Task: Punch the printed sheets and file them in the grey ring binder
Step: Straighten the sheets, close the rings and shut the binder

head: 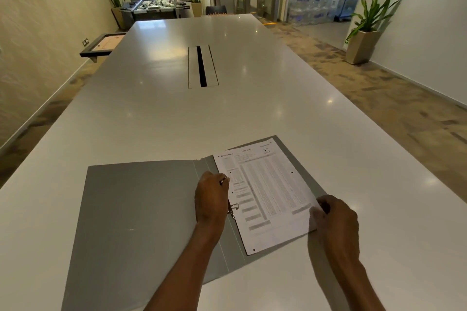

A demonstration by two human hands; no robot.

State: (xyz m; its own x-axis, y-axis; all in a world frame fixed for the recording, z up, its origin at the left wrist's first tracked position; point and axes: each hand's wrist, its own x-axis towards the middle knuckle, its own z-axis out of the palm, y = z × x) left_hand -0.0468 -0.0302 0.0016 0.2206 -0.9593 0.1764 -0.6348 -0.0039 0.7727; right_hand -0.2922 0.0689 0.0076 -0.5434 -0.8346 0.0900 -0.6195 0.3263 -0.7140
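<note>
Head view: a long white table (156,113) runs toward potted plants (366,23) and a foosball table (154,6). The grey ring binder (136,209) lies open under the left hand (211,199), whose fingers curl over its rings (233,207). Right hand (336,219) fingers pinch the printed sheets (267,194) at their near corner.

Binder (141,209) lies open on the surface (177,118), printed sheet (267,192) on its right half. Left hand (211,199) sits at the rings (233,207); right hand (336,219) is on the sheet's right near corner.
</note>
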